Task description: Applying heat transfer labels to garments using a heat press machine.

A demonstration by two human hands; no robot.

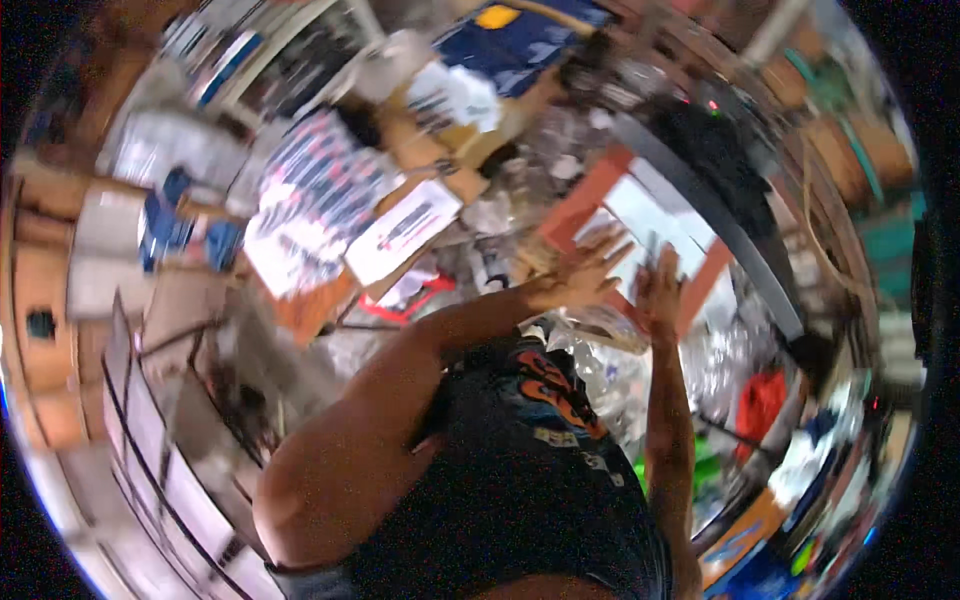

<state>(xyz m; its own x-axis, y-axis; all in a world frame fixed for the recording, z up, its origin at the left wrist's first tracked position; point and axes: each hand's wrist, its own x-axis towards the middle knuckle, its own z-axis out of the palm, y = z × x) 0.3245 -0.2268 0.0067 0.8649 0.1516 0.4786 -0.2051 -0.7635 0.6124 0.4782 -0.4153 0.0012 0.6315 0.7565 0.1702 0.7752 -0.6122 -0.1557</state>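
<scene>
Head view — from my end, the left hand (590, 268) shows spread wide over a white panel with a reddish-brown border (650, 205); the right hand (658, 287), just beside it, is blurred but open-fingered. Right of that hand — a grey bar (735, 232) and clear plastic (722, 350).

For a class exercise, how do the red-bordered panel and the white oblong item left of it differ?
The red-bordered panel looks larger than the white oblong item. The panel has reddish borders, paler inside; the item is white with darker marks. Both look rectangular.
</scene>
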